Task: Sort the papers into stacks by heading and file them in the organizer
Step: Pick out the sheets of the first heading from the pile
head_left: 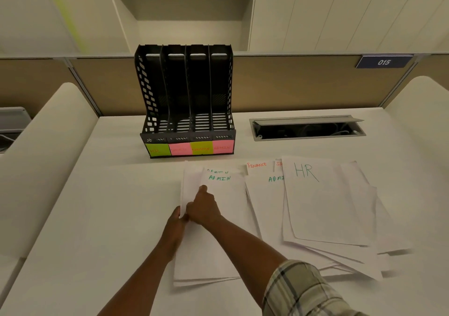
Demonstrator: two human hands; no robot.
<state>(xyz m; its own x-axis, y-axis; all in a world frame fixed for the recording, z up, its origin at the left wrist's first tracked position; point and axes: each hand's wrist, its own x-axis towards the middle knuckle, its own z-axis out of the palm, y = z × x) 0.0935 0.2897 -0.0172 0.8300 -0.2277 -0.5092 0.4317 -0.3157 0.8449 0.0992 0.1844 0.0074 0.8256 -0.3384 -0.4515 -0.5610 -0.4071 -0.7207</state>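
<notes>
Both hands are gripping the left edge of the admin stack point(218, 218), left hand point(176, 221) beside right hand point(202, 208). Unsorted papers point(328, 206) are lying to their right; beyond them, the organizer point(187, 101) is standing empty, so filing is barely starting

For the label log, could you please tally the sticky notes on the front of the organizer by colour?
Green sticky notes: 2, one at the far left and one third from the left.
Pink sticky notes: 2, one second from the left and one at the far right.
Total: 4 on the organizer.
</notes>
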